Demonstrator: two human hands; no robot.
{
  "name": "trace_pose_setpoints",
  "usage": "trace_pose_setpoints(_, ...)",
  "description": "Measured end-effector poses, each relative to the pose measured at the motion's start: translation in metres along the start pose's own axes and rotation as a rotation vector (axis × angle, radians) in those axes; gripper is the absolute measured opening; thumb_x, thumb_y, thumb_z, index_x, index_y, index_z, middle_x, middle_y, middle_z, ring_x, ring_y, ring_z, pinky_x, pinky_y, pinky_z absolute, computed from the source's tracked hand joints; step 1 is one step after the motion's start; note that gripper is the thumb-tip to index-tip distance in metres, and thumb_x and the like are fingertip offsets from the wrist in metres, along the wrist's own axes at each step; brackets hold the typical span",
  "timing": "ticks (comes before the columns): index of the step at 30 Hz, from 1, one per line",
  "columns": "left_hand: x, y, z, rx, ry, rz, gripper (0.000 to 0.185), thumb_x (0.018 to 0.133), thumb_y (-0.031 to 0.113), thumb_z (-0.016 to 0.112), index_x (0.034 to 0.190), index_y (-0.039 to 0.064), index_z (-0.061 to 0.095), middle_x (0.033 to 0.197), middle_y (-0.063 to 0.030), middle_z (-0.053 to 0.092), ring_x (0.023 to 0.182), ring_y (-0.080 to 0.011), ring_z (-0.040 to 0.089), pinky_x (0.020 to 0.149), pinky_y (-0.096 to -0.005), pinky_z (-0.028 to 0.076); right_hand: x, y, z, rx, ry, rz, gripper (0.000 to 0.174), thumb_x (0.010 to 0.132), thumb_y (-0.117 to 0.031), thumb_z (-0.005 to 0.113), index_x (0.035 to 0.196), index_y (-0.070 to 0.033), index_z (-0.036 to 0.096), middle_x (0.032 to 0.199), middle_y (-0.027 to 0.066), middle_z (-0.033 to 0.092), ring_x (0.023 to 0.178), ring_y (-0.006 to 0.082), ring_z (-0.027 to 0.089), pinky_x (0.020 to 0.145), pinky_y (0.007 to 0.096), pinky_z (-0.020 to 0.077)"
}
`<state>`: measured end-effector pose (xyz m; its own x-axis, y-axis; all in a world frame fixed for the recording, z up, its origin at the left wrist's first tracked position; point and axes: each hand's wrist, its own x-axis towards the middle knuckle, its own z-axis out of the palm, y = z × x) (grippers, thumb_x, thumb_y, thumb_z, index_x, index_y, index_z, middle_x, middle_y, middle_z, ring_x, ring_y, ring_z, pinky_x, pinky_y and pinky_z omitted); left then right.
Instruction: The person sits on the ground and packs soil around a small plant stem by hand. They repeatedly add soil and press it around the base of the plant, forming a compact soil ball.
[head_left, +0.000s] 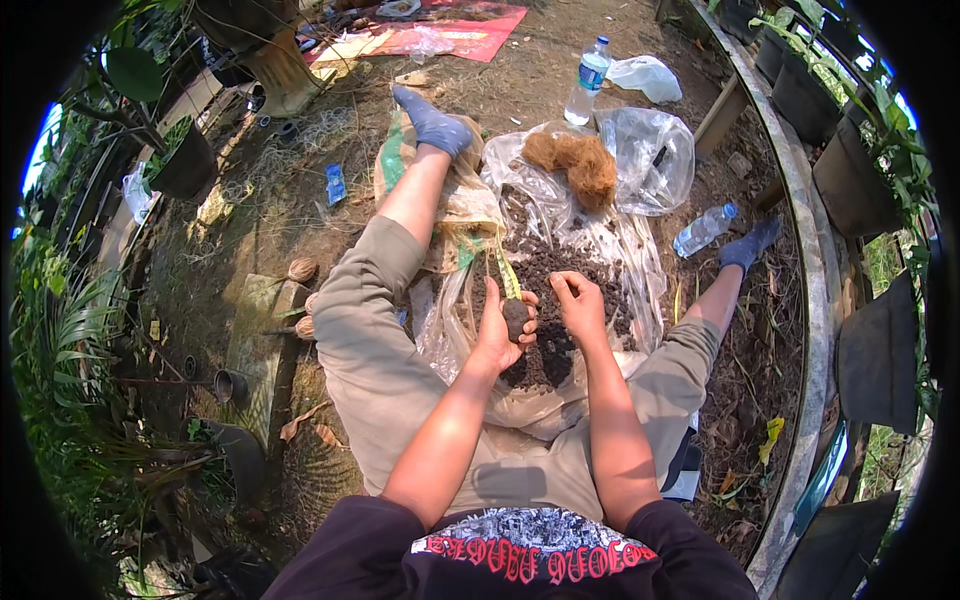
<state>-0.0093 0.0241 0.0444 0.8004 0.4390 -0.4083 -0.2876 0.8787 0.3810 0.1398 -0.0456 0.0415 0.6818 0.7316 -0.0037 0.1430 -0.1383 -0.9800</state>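
My left hand (496, 324) holds a ball of dark soil (516, 319), from whose top a long yellow-green variegated leaf (508, 275) sticks up. To its right, my right hand (579, 306) is raised over the soil, thumb and fingertips close together; whether a small bit is pinched between them I cannot tell. Beneath both hands, loose dark soil (544, 360) lies heaped on a clear plastic sheet (645, 277) between my legs. Beyond the heap, a clump of brown coconut fibre (589, 169) rests on the plastic.
A water bottle (589, 81) stands past the fibre; another bottle (705, 229) lies near my right foot. A clear plastic bag (646, 160) is beside the fibre. String-wrapped balls (302, 270) sit left of my leg. Potted plants line a rail (806, 300) at right.
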Motion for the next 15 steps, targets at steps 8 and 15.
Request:
trace_pose_setpoints(8, 0.003, -0.001, -0.007, 0.117, 0.295, 0.190, 0.076, 0.096, 0.074, 0.028, 0.093, 0.005, 0.059, 0.075, -0.0068, 0.063, 0.067, -0.0188, 0.065, 0.057, -0.0297, 0.052, -0.016, -0.054, -0.004, -0.112, -0.152, -0.164, 0.019, 0.090, -0.016, 0.073, 0.104, -0.004, 0.076, 0.087, 0.0028, 0.068, 0.074, 0.0102, 0.059, 0.068, 0.0257, 0.0472)
trace_pose_setpoints(15, -0.001, 0.003, -0.006, 0.142, 0.229, 0.220, 0.069, 0.098, 0.071, 0.030, 0.106, 0.009, 0.059, 0.086, -0.0035, 0.065, 0.073, -0.0174, 0.064, 0.061, -0.0304, 0.051, -0.026, -0.058, 0.009, 0.033, -0.224, -0.062, 0.017, 0.091, -0.010, 0.071, 0.103, 0.002, 0.072, 0.087, 0.0081, 0.074, 0.078, 0.0112, 0.069, 0.072, 0.0267, 0.0545)
